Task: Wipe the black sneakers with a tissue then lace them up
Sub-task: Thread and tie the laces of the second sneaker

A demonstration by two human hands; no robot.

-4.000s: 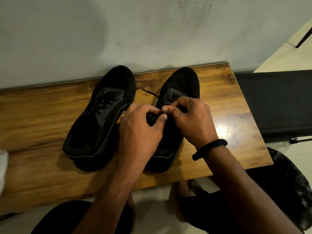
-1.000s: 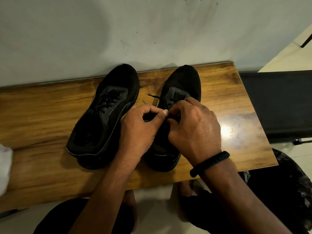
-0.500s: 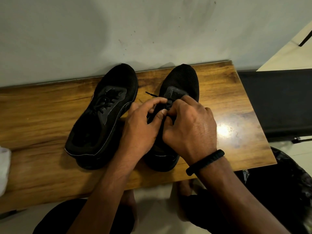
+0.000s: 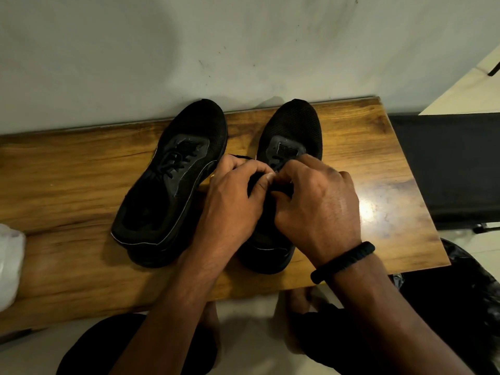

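Black sneaker [image 4: 293, 123] under hands [image 4: 234, 204] [image 4: 318, 207] pinching its lace [image 4: 240, 157]

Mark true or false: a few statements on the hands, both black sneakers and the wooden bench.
1. The left hand and right hand both pinch the black lace of the view-right black mesh sneaker. True.
2. The black braided wristband is on the left wrist. False: right wrist.
3. The view-left black mesh sneaker lies on its side. False: upright on its sole.
4. A white crumpled item sits at the brown wooden bench's view-left edge. True.
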